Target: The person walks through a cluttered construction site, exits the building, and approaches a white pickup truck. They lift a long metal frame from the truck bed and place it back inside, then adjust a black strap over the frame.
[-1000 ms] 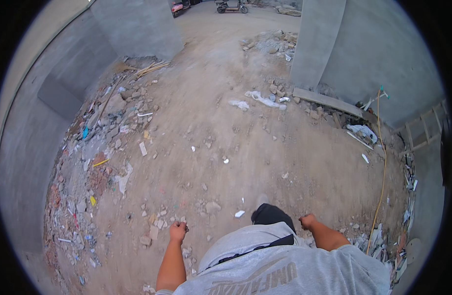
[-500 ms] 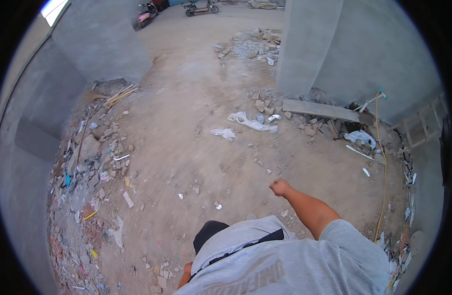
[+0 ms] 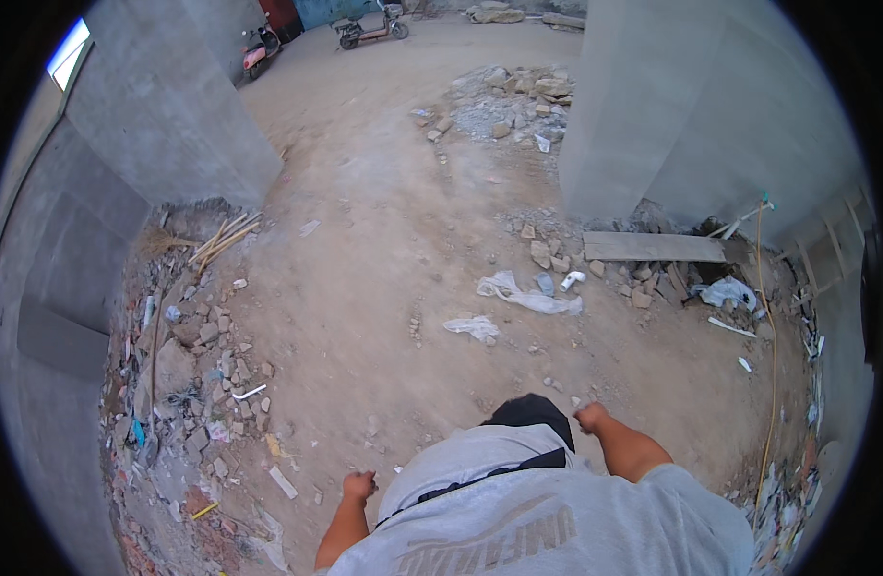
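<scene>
My left hand hangs low beside my grey shirt, fingers loosely curled, with nothing showing in it. On the other side my right hand is held forward above the dirt, its fingers closed in a loose fist and nothing seen in it. Both hands are apart from any object. Between them a dark-clad leg is bent forward, and a black strap crosses the shirt. Ahead on the ground lie crumpled white plastic sheeting, a smaller plastic scrap and a white pipe elbow.
Rubble lines the left wall, with wooden sticks near its far end. At right are a plank, a yellow hose and a ladder-like frame. Beyond the opening stand a stone heap and two scooters.
My left hand has swung forward into fuller view, while my right has drawn back toward my body. The plastic, plank and rubble sit lower in the picture. A dark leg has come forward on the right.
</scene>
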